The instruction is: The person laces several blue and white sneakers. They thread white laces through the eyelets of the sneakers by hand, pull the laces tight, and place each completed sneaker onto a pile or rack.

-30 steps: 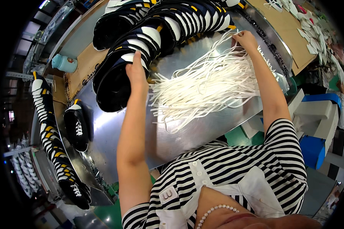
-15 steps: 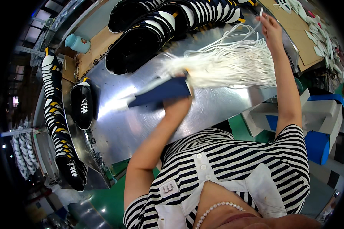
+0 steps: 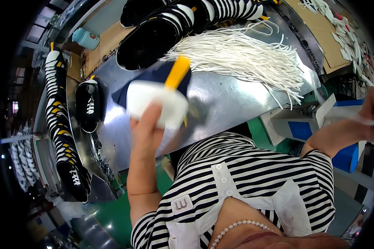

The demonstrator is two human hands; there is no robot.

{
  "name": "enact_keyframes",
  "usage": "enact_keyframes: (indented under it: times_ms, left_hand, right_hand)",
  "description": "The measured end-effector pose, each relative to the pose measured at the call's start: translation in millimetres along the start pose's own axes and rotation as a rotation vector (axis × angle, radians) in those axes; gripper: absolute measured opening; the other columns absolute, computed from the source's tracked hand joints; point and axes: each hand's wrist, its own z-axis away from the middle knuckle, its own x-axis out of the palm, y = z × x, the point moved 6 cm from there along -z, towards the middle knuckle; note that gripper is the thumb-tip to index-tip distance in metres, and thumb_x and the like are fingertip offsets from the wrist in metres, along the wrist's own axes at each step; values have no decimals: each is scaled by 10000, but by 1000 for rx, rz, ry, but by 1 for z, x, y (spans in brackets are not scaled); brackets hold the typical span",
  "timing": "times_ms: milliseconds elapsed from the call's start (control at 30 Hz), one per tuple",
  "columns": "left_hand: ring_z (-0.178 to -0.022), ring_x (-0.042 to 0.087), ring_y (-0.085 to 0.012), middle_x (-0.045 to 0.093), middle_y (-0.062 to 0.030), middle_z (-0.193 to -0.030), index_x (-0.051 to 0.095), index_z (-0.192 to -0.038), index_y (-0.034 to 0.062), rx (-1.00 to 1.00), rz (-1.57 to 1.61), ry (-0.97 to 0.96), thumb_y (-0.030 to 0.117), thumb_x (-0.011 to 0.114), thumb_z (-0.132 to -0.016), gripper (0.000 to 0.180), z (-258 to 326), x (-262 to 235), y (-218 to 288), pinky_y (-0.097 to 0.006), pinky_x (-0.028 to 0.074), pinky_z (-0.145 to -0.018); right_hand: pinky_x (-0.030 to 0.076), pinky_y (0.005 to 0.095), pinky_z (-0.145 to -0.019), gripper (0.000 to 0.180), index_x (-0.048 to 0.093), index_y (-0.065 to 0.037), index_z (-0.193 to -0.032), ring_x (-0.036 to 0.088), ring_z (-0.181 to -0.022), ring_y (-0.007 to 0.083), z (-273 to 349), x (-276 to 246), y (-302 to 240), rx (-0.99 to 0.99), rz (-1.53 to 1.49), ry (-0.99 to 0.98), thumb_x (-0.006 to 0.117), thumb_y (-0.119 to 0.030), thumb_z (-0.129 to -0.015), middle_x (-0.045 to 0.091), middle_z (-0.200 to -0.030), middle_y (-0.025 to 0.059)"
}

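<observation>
My left hand point(image 3: 147, 124) grips a shoe upper point(image 3: 156, 96) in navy and white with a yellow tab, raised over the metal table. Its thumb lies across the white part. Out at the right edge, my right hand point(image 3: 373, 107) is closed and blurred, with a white shoelace point(image 3: 366, 121) trailing by its wrist. A thick bundle of white shoelaces point(image 3: 241, 56) lies spread on the table beyond the held upper. Past it, nested black and white shoe uppers point(image 3: 153, 39) form a long stack.
The metal table point(image 3: 220, 110) reaches close to my body. Left of it stand a single laced shoe upper point(image 3: 87, 108) and a long nested row of uppers point(image 3: 60, 120). A light-blue bottle point(image 3: 86, 39) stands at the back left. White and blue boxes point(image 3: 299, 126) are at the right.
My left hand has moved left and lifted the upper, turning its white part and yellow tab into view. My right hand has swung from the far end of the laces out to the right edge.
</observation>
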Motion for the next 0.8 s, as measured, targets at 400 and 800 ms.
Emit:
enact_keyframes:
  times_ms: [400,800]
  left_hand:
    - [-1126,555,-266,592,-148,-1218,546,-1257,1,330,-1241,387,76,623,-901,372,52,-153,17,-370,420,-987]
    - [-1259,531,-247,549,-166,-1357,521,-1335,-15,-839,-406,-235,612,445,-964,732,-29,-69,-82,-353,405,-1043]
  right_hand:
    - [290,165,-477,164,610,-17,-1053,392,-528,7,135,76,357,966,242,303,623,-137,-942,636,-804,16]
    - [454,217,-624,275,564,-45,-1169,582,-682,77,117,84,388,766,459,293,642,-112,-914,669,-823,25]
